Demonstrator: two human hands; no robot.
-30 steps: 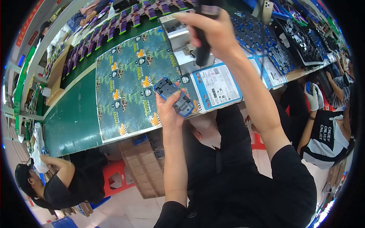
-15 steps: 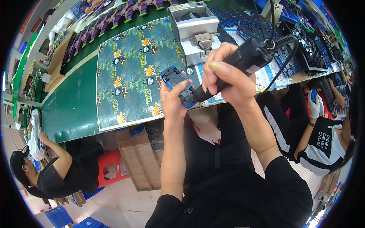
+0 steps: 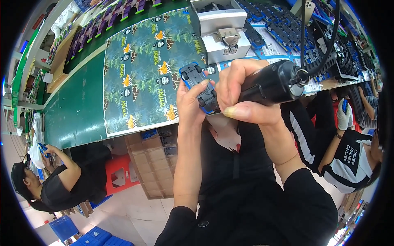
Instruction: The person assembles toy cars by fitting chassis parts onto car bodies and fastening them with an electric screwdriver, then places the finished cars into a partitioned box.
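My left hand [image 3: 191, 101] grips a blue toy car [image 3: 194, 74] by its sides, the black underside turned up and the thumb laid across it. Wrapped round a black electric screwdriver [image 3: 269, 87], my right hand [image 3: 242, 88] is closed just to the right of the car. A cord runs up from the screwdriver's rear end. The tool's tip is hidden behind my right fingers, so I cannot tell whether it touches the car. Beyond both hands stands a grey metal screw feeder [image 3: 223, 41].
Jungle-print sheets [image 3: 147, 78] cover part of the green table [image 3: 76, 119]. Many dark blue car parts [image 3: 283, 30] lie at the far right. A cardboard divider box [image 3: 152, 164] sits below the table edge. One person [image 3: 61, 180] works at left, another [image 3: 349, 151] at right.
The view has shifted slightly. The screwdriver has swung lower and more level, its rear end nearer me. My left hand still holds the car. The person at left now holds up a blue piece.
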